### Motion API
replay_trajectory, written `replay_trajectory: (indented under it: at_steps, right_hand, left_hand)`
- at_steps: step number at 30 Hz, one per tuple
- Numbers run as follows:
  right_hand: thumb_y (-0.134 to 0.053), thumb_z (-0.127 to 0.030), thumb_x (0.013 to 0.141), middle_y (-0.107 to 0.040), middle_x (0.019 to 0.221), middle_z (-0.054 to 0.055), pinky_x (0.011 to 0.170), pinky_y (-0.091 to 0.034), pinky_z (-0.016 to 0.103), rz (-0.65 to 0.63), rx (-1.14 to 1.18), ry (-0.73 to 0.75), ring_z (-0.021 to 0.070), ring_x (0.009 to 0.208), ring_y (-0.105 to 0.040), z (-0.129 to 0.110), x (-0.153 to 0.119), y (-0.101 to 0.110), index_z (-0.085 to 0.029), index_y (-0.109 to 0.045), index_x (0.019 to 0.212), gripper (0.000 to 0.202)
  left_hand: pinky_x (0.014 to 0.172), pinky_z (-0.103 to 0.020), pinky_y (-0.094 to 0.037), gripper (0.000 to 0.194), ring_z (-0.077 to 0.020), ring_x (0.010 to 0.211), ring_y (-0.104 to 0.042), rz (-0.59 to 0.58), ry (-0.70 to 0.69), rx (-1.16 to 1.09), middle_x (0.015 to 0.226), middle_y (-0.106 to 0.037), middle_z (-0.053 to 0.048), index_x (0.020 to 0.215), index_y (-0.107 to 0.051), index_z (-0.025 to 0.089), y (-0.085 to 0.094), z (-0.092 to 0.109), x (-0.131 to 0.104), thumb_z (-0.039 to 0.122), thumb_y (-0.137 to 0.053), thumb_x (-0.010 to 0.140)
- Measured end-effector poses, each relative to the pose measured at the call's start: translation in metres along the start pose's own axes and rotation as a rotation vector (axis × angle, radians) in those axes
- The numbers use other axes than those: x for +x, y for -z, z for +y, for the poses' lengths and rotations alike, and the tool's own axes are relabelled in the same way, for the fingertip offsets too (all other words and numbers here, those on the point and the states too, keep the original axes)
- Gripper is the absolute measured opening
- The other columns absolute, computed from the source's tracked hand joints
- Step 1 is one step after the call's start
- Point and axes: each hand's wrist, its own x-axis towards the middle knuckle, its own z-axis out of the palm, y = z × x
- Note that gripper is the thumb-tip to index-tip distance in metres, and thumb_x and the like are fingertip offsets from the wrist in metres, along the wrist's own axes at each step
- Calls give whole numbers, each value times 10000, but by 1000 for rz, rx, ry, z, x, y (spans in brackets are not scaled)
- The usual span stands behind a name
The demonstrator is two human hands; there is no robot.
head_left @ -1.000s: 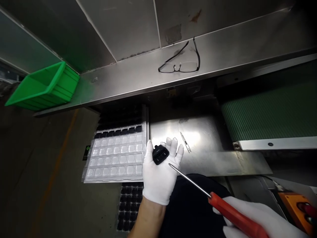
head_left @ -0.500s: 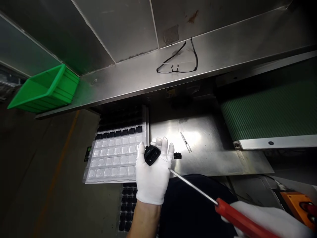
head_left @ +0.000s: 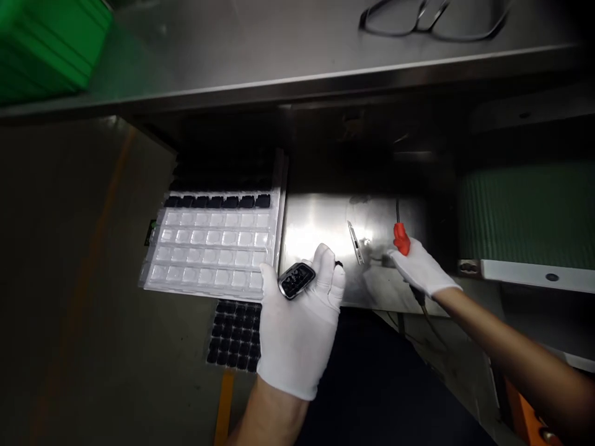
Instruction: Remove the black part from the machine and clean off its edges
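Key fob pinched in left hand fingers, just right of blister tray (one row filled, others empty). Right hand fingers closed around red screwdriver, on counter.

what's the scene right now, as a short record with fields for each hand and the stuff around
left hand: gloved left hand holds a small black part at its fingertips
right hand: gloved right hand grips a red-handled screwdriver, shaft pointing away
surface: steel plate with a small metal piece lying on it
tray: clear blister tray, its far row holding black parts
shelf: glasses and green bin
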Motion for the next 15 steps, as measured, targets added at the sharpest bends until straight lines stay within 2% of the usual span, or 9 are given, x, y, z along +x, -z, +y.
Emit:
replay_trajectory:
  at_steps: [1, 3, 5, 7, 8, 11, 13, 15]
  right_hand:
    - [-581, -410, 916, -670, 1025, 137, 765, -535, 375, 5, -14, -18, 291, 862, -676, 0, 14, -8, -131, -543, 1319, 492]
    - [-618, -354, 894, -650, 1093, 158, 819, -526, 383, 35, -46, -54, 300, 925, -661, 2, 41, -21, -111, -532, 1323, 500]
    - [-640, -347, 887, -622, 1158, 189, 855, -515, 385, 63, -75, -77, 301, 966, -644, 2, 66, -29, -88, -499, 1359, 557]
    - [-652, -356, 885, -587, 1206, 230, 867, -505, 403, 77, -106, -87, 304, 974, -630, -1, 90, -32, -60, -453, 1400, 626]
    - [-659, -363, 885, -562, 1236, 254, 883, -496, 418, 85, -122, -86, 310, 991, -619, -4, 102, -32, -44, -429, 1417, 661]
    - [-679, -402, 899, -474, 1330, 298, 960, -461, 467, 135, -169, -57, 329, 1092, -571, -18, 140, -29, -15, -365, 1449, 742]
    - [-691, -410, 912, -440, 1366, 283, 990, -452, 467, 172, -202, -4, 310, 1129, -552, -29, 161, -24, -27, -370, 1443, 729]
    - [-677, -368, 934, -468, 1334, 253, 990, -449, 429, 186, -241, 82, 280, 1116, -555, -38, 171, -17, -31, -440, 1387, 613]
  left_hand:
    - [1131, -613, -390, 427, -271, 1518, -283, -1, -9, 91, 1447, -574, -93, 1051, -730, 207, 3, -3, 1, -21, -426, 857]
    - [1073, -616, -448, 448, -260, 1511, -302, 73, 54, 98, 1379, -626, -103, 1000, -724, 222, 8, -7, 4, -36, -392, 847]
    - [991, -530, -541, 407, -226, 1500, -330, 201, 196, -96, 1299, -666, -115, 957, -709, 222, 10, -10, 9, -1, -379, 876]
    - [893, -441, -601, 325, -221, 1441, -429, 312, 349, -365, 1235, -680, -131, 1005, -695, 209, 10, -12, 14, 135, -382, 956]
    - [857, -402, -614, 322, -225, 1378, -504, 346, 412, -486, 1209, -683, -141, 1052, -687, 192, 10, -12, 17, 242, -374, 996]
    - [768, -278, -614, 530, -188, 1068, -679, 375, 508, -676, 1146, -690, -161, 1155, -661, 127, 10, -17, 25, 509, -319, 1023]
    - [687, -209, -585, 568, -131, 857, -676, 388, 528, -762, 1119, -691, -155, 1166, -651, 102, 12, -21, 27, 555, -346, 1011]
    - [594, -199, -547, 494, -103, 715, -611, 395, 529, -828, 1099, -687, -139, 1134, -647, 106, 15, -26, 27, 535, -447, 990]
